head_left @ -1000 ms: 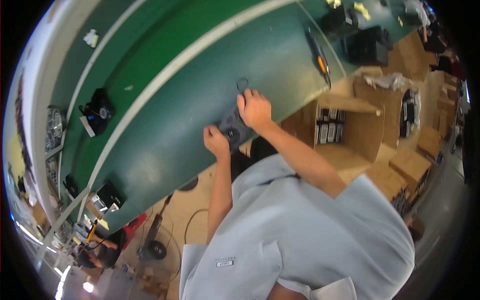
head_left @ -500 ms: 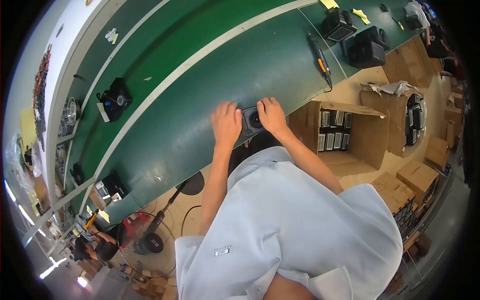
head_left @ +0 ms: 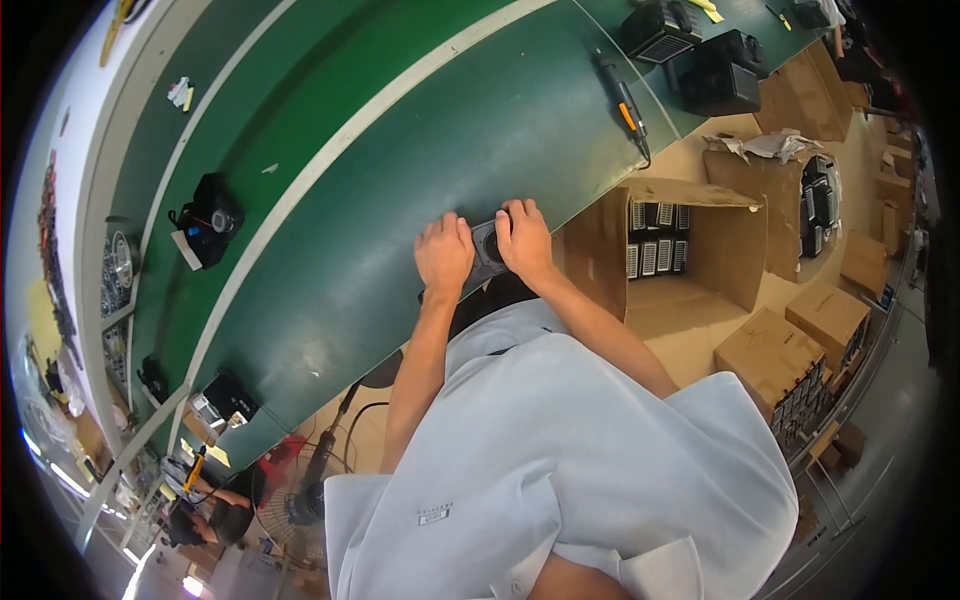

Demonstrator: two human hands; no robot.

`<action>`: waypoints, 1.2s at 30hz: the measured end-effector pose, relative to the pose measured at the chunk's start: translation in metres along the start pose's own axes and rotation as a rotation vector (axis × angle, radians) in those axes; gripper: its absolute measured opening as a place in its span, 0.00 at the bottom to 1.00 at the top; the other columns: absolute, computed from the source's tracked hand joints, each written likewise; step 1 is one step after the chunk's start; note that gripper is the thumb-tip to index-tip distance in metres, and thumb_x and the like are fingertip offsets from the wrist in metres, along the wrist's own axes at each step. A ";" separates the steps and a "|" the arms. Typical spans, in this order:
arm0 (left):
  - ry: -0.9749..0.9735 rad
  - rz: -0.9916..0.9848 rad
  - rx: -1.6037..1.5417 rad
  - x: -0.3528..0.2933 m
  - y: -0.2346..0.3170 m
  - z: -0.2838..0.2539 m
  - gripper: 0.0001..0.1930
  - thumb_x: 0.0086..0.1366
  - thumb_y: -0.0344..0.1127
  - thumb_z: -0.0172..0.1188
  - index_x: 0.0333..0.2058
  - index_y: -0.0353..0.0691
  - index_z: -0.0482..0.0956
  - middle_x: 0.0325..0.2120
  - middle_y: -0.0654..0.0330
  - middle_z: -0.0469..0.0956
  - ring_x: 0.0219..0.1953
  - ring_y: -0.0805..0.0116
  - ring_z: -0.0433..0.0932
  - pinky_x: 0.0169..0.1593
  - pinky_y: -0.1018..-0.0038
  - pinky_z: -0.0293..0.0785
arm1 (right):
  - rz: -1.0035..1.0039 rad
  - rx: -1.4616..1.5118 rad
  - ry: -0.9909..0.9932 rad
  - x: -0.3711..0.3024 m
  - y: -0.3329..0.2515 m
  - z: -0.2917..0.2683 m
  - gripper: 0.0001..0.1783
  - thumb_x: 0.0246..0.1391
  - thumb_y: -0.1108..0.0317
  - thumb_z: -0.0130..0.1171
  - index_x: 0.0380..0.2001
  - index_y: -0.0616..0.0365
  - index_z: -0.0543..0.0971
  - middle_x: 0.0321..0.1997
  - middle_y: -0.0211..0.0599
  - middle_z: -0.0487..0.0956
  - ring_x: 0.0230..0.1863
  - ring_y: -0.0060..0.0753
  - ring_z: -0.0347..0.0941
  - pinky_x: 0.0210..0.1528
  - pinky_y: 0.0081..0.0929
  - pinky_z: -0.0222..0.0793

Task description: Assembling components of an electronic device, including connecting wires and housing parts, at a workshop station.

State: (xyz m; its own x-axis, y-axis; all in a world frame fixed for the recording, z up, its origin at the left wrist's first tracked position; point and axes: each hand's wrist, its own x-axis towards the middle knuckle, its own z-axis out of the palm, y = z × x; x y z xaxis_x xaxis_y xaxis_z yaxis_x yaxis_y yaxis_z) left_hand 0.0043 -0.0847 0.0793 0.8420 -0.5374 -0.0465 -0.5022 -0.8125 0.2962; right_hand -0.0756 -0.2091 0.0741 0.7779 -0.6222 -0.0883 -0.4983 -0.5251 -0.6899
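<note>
At the near edge of the green workbench (head_left: 400, 180) sits a dark grey speaker box (head_left: 486, 250) with a round, speaker-like face, partly hidden by my hands. My left hand (head_left: 445, 255) lies along its left side, fingers together and bent over it. From the right, my right hand (head_left: 524, 240) grips the box, its fingers curled over the far edge and covering part of the round face.
A screwdriver-like tool with an orange band (head_left: 627, 115) lies farther right, near black boxes (head_left: 720, 85). An open carton (head_left: 690, 300) holding several grilled units stands right of the bench. A black device (head_left: 207, 220) sits far left. A fan (head_left: 300, 500) stands lower left.
My left hand has come in closer against the box, and my right hand now covers more of the round face. The whole view has shifted slightly.
</note>
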 end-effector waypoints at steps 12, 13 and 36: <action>-0.127 -0.058 0.040 -0.003 0.006 0.000 0.08 0.66 0.41 0.53 0.36 0.43 0.74 0.32 0.58 0.76 0.37 0.55 0.77 0.39 0.57 0.71 | 0.048 -0.061 -0.014 -0.006 0.003 0.005 0.14 0.61 0.64 0.51 0.43 0.62 0.75 0.45 0.52 0.73 0.45 0.59 0.73 0.47 0.50 0.71; -0.102 -0.047 0.032 0.008 0.004 0.001 0.09 0.66 0.41 0.53 0.35 0.43 0.74 0.32 0.58 0.76 0.38 0.55 0.77 0.39 0.57 0.70 | 0.034 -0.060 -0.015 -0.008 0.001 0.006 0.14 0.61 0.64 0.51 0.43 0.62 0.75 0.45 0.52 0.73 0.45 0.59 0.73 0.47 0.50 0.71; 0.238 -0.243 -0.244 -0.005 -0.011 0.006 0.20 0.72 0.45 0.47 0.30 0.38 0.82 0.31 0.49 0.83 0.35 0.46 0.82 0.41 0.49 0.76 | 0.667 1.240 -0.403 -0.028 0.018 0.040 0.41 0.59 0.48 0.64 0.69 0.35 0.55 0.62 0.27 0.69 0.57 0.30 0.68 0.60 0.36 0.62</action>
State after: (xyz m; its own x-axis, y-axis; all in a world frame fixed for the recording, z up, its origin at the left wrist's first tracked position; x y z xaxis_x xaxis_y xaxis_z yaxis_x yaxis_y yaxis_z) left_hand 0.0046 -0.0747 0.0706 0.9668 -0.2457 0.0703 -0.2456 -0.8167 0.5223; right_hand -0.0909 -0.1775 0.0353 0.6957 -0.2342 -0.6791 -0.3214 0.7439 -0.5859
